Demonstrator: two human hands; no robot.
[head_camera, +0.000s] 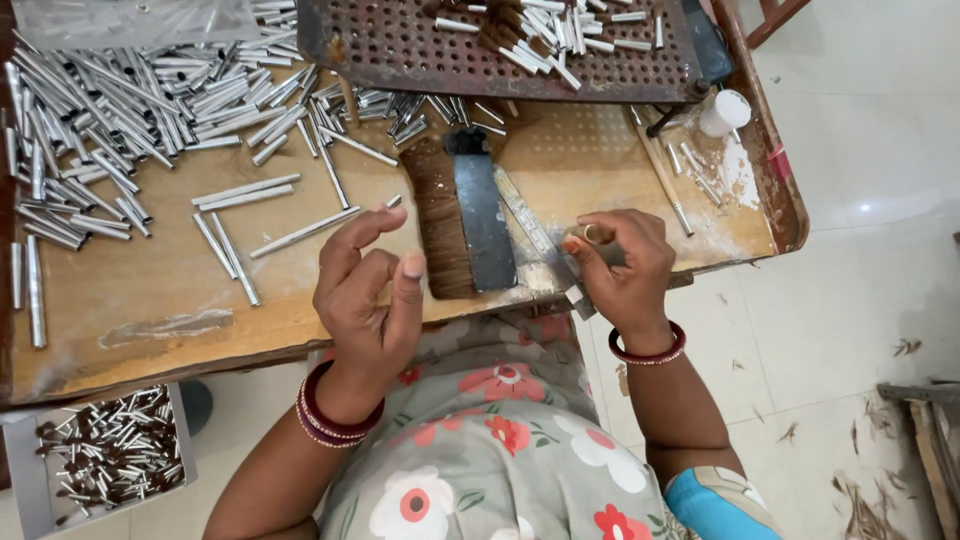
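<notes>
Nearest the camera, a grey box (30, 470) is sitting below the counter (150, 320) at the lower left, full of short tubes with dark tips, too many to count. Just above the lap, the left hand (365, 290) is hovering over the counter edge with its fingers (345, 240) loosely curled and half open, holding nothing I can see. The right hand (625, 265) is closing its fingers around one small metal tube (590, 236); its open end is facing up toward the camera, so I can't really tell its long axis. It's sitting right over a flat metal strip (535, 240) running diagonally from upper left to lower right. Between the hands, one brush (460, 215) with brown bristles is lying with its long axis pointing away from the body. Further out, five or six loose tubes (245, 190) are lying apart, then a huge pile (100, 110) at the far left. At the back, one perforated tray (400, 45) is carrying more tubes, and one white bottle (724, 112) is standing beside it.
</notes>
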